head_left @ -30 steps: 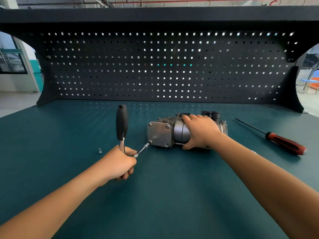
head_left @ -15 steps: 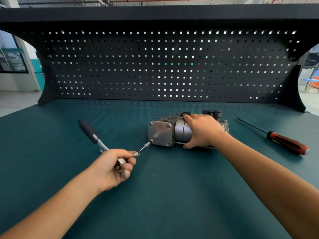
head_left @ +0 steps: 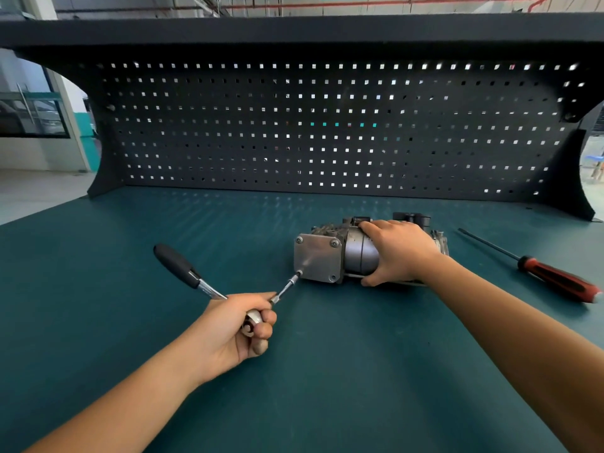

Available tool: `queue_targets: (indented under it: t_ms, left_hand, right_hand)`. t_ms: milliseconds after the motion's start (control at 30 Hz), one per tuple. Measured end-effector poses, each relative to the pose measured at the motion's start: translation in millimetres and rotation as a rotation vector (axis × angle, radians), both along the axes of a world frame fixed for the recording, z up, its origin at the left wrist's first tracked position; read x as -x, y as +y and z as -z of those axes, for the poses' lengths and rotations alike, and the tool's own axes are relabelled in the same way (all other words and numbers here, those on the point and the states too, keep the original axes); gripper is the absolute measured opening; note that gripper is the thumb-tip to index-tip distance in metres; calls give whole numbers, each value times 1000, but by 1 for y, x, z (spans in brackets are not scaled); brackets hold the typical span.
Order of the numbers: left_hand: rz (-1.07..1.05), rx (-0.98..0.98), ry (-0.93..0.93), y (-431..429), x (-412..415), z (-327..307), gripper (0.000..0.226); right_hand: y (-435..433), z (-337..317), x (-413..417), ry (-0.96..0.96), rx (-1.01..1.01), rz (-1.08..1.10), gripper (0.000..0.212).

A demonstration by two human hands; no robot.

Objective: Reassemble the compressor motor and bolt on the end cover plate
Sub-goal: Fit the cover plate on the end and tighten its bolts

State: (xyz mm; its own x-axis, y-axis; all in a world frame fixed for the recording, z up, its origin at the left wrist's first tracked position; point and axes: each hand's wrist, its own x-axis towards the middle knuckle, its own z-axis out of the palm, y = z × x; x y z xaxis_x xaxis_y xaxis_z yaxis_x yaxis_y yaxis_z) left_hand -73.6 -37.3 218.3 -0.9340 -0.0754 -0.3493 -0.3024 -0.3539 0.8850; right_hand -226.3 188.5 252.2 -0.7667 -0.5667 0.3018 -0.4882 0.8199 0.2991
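Gripping ratchet [head_left: 183,268]: left hand [head_left: 228,328] curled round its head, black handle angled up-left.
Extension [head_left: 285,289]: tip on the plate's lower-left corner.
Plate [head_left: 315,258]: on the motor's [head_left: 359,253] left end, bolts at the other three corners.
Right hand [head_left: 398,250]: wrapped over the motor barrel, mid-bench [head_left: 327,371].
Screwdriver [head_left: 555,279]: right, well apart.
Pegboard [head_left: 327,132]: behind.

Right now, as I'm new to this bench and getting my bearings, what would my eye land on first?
The compressor motor at mid-bench, held by the right hand, its square end cover plate facing left. The left hand grips a ratchet wrench whose extension meets the plate's lower-left corner. A red-handled screwdriver lies far right.
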Motion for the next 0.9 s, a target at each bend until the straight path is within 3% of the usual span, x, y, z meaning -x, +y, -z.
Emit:
queue_targets:
  t_ms: [167, 300, 467, 700, 900]
  left_hand:
    - [44, -53, -36, -7, 2, -6, 22]
    - [69, -66, -15, -14, 4, -8, 31]
    - [138, 10, 38, -13, 1, -6, 30]
    - [193, 231, 110, -19, 0, -4, 28]
    - [188, 269, 105, -18, -1, -5, 28]
  right_hand:
    - [1, 0, -2, -42, 20, 12, 105]
    - [1, 2, -6, -68, 163, 3, 99]
    - [0, 6, -5, -26, 15, 79, 82]
    - [0, 8, -6, -22, 5, 95, 81]
    - [1, 7, -6, -54, -1, 112, 82]
